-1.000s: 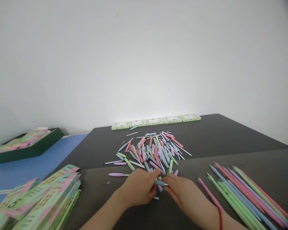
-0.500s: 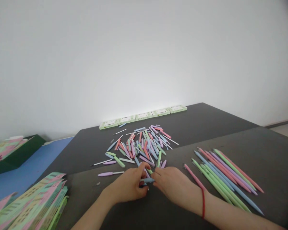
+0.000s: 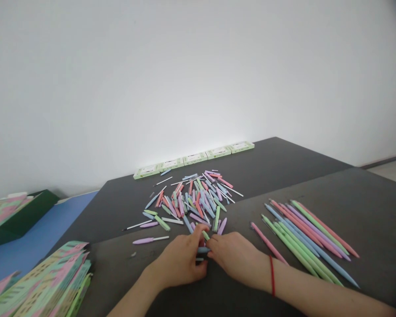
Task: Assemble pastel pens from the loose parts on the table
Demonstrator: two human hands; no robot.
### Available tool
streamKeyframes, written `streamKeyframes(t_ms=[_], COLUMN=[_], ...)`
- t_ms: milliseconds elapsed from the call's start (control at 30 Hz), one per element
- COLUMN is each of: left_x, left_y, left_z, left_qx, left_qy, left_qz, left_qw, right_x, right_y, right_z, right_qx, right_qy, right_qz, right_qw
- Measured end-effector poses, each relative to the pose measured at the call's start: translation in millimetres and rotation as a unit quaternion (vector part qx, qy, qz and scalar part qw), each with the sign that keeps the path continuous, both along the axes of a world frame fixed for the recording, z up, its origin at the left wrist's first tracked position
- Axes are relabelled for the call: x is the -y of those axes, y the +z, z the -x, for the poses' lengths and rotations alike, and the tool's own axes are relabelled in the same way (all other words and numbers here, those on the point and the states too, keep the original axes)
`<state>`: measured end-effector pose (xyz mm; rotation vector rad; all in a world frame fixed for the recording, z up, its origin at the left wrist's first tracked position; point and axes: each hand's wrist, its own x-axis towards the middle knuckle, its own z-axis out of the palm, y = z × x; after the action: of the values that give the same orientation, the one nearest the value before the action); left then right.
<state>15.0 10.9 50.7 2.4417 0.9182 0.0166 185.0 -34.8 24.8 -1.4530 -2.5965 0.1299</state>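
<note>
Close together at the near side of the pile are my left hand (image 3: pixel 181 259) and my right hand (image 3: pixel 239 255). A blue pen barrel piece (image 3: pixel 203 250) spans the gap between them, and the fingers of both hands are closed on its ends. Just below it a thin white stick (image 3: pixel 199 259), like a refill, shows by my left thumb. Beyond my fingertips spreads a loose pile of pastel pen parts (image 3: pixel 198 202) and white refills. A light green piece (image 3: pixel 206 235) lies at my left fingertips, partly hidden.
Several whole pens (image 3: pixel 303 246) lie side by side on the right, with a pink pen (image 3: pixel 267 242) near my right wrist. Flat pale green boxes (image 3: pixel 194 158) line the wall. Printed packages (image 3: pixel 49 281) and a dark green box (image 3: pixel 26 220) are at left on the dark table (image 3: pixel 119 273).
The view has shifted slightly. My hands stay together on the blue piece, my left thumb now slightly lower and the white stick beneath more visible.
</note>
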Motion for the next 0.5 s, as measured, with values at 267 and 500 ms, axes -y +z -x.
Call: streamKeyframes(t_ms=[267,500], left_x=[-5.2,-4.9], left_y=[6.4,2.1], left_z=[8.1,10.9], left_qx=[0.074,0.142], left_qy=[0.048,0.1], left_qz=[0.192,0.298], left_qw=[0.977,0.938], right_x=[2.3,-0.4], right_y=[5.9,6.7], right_z=[0.9,3.7], right_qx=[0.006,-0.015], right_qy=[0.033,0.062], right_qz=[-0.026,-0.019], right_qw=[0.999,0.998])
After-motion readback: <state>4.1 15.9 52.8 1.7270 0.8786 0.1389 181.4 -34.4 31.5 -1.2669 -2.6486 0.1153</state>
